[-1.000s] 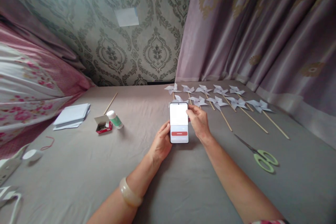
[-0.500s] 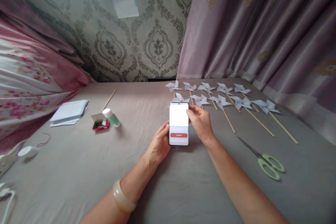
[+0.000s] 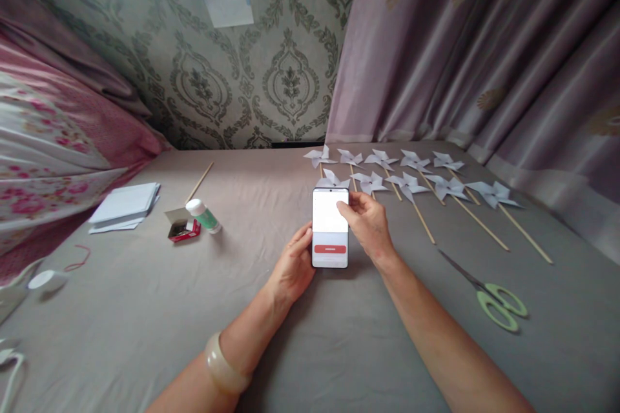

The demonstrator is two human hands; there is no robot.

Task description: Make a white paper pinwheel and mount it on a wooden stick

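A smartphone [image 3: 330, 240] stands upright in the middle of the view, its lit screen white above with a red button below. My left hand [image 3: 294, 262] grips its lower left edge, the fingers partly hidden behind it. At the upper right edge, my right hand [image 3: 370, 224] holds the phone, with the thumb lying over the screen and the other fingers behind. Beyond the phone lie several white paper pinwheels [image 3: 407, 186] on wooden sticks, in two rows. Scissors [image 3: 485, 291] with green handles rest to the right of my right forearm.
On the left are a stack of paper [image 3: 124, 203], a wooden stick [image 3: 199, 182], a small red box [image 3: 184, 230] of dark bits and a white-capped green bottle [image 3: 203, 215]. A white roll [image 3: 47, 281], red string [image 3: 77, 258] and white cable [image 3: 13, 374] lie farther left.
My right thumb has slid a little to the left over the phone's screen. The phone and my left hand stay in place; the view has shifted slightly.
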